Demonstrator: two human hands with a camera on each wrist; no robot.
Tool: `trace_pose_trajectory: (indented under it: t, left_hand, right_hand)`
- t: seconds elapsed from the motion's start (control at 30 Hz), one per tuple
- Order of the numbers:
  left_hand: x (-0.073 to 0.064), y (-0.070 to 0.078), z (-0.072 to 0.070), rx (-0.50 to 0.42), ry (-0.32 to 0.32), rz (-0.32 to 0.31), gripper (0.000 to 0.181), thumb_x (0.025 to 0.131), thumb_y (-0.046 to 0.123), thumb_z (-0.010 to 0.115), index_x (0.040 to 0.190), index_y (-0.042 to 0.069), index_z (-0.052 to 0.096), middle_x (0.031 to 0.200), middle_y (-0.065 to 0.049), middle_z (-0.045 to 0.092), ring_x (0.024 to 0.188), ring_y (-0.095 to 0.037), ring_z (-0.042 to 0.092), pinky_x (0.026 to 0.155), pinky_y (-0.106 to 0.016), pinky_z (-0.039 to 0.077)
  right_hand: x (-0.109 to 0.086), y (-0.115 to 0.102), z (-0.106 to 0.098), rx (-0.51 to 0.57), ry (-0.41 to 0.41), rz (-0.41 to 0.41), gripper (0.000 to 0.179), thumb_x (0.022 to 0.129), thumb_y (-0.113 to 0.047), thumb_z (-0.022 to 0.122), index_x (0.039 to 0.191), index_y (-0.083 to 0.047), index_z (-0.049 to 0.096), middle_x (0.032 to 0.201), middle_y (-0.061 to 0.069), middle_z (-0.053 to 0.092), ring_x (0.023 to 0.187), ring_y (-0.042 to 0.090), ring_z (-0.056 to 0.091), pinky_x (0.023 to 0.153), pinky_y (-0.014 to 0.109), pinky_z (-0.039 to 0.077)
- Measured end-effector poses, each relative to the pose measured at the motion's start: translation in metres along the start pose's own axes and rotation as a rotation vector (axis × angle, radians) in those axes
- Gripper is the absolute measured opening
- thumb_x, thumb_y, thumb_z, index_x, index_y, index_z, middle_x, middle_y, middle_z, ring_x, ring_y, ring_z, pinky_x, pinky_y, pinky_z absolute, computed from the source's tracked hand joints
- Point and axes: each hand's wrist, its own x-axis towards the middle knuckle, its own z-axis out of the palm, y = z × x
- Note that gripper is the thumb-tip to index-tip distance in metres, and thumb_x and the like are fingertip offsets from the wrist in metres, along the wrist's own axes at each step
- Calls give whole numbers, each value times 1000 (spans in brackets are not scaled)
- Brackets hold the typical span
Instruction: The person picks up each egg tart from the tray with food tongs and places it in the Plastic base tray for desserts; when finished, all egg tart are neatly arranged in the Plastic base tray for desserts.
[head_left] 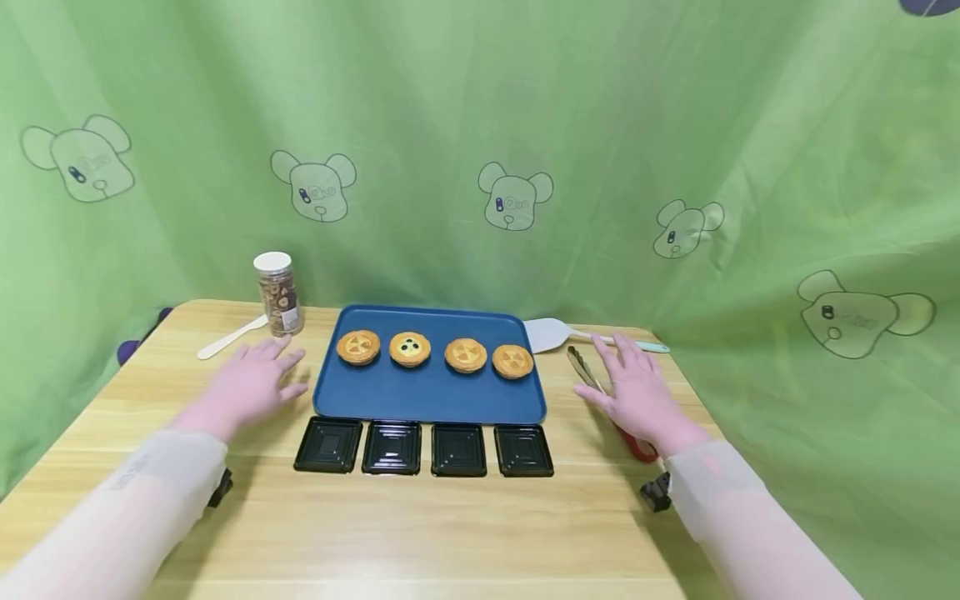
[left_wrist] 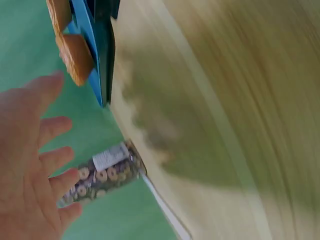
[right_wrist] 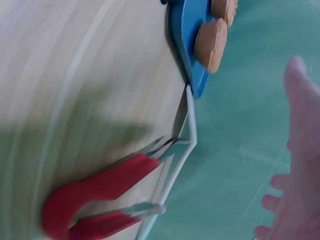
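Right hand [head_left: 633, 393] nearer, fingers spread, empty | red-handled tongs [right_wrist: 120, 177] lie lower, inward of them, long axis running wristward | left hand [head_left: 246, 385] farther, fingers loose, empty

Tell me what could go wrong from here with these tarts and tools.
The left hand is near the upright jar, so a careless sweep might knock it over. Near the right hand, the tongs lie close to the spatula; grabbing one could disturb the other. Four small black trays line the front edge of the blue tray, so nudging it might push them askew.
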Motion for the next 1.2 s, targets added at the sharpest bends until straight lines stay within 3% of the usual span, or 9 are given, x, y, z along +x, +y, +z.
trace_pose_trajectory:
  t: [0.17,0.27,0.37,0.53,0.63,0.9,1.2]
  left_hand:
    - [14,7,8,-102,-13,-31,43,93,26,65,122,-6,61,115,-28,61,107,-47,57,94,-62,42]
    - [21,7,12,-204,-61,-98,30,93,23,65,105,-4,61,94,-18,64,88,-39,62,81,-57,49]
    - [26,7,19,-304,-105,-143,24,92,20,67,95,-1,57,83,-13,61,78,-32,60,73,-51,50]
    - [31,6,31,-387,-100,-151,20,90,13,68,86,-1,54,77,-11,57,71,-27,55,67,-45,49]
    - [35,6,37,-411,-96,-150,17,91,9,65,82,2,53,74,-9,55,68,-25,54,64,-41,48]
    - [42,3,46,-608,-150,-204,20,94,3,58,77,4,48,62,-7,54,53,-17,54,52,-31,46]
    - [43,3,45,-659,-155,-259,17,93,1,61,83,2,47,65,-9,56,53,-16,57,51,-29,48]
  right_hand:
    - [-10,22,8,-7,-52,128,100,89,-64,58,158,-6,13,143,38,30,131,57,25,104,69,18]
    - [-14,34,16,-25,-96,183,102,87,-64,62,154,1,21,132,40,42,123,57,35,100,68,28]
    - [-18,42,25,-34,-151,222,101,85,-63,64,148,8,30,126,40,46,116,56,41,95,66,36]
    - [-23,53,37,28,-208,300,85,84,-61,68,125,12,49,107,30,52,99,46,50,84,57,44]
    - [-25,58,42,82,-212,339,73,83,-57,71,108,9,52,97,23,50,89,39,50,78,51,44]
    - [-19,58,46,170,-201,434,66,84,-58,69,94,4,50,89,21,48,75,32,51,62,40,46]
    - [-17,57,50,227,-170,464,54,85,-46,72,92,2,50,85,16,54,72,29,52,61,38,45]
